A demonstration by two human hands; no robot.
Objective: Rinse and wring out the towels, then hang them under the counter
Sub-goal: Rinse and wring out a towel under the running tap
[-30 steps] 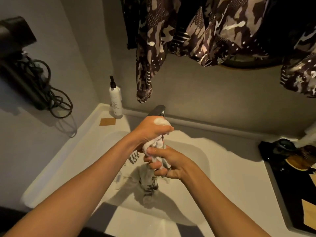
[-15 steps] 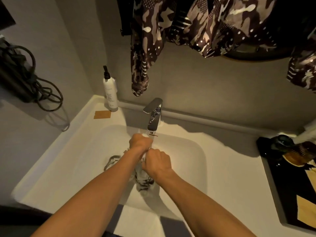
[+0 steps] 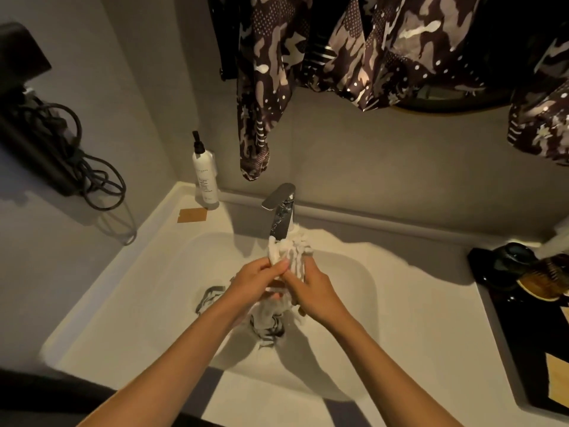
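Left hand: my left hand [image 3: 257, 280] was closed round the white towel [image 3: 289, 252], thumb across the front, so the roll could not slip while I squeezed.
Right hand: my right hand [image 3: 311, 291] was clamped on the same towel from the other side, touching the left, to give an opposing twist.
Towel: I held it upright just below the faucet [image 3: 281, 211], its bunched top sticking out above my fists, its lower end trailing down into the basin.
Why there: over the sink [image 3: 123, 297], anything wrung out would fall into the bowl and not onto the counter [image 3: 431, 303].
Second towel: a grey-edged towel [image 3: 211, 298] lay in the bowl to the left of my wrists, waiting, I judged, for its turn.
Water: I could not tell whether the tap was running.
Stage: wringing, by my reckoning; nothing was hung yet.
Risk: a loose grip would let the wet end drop back into the bowl.
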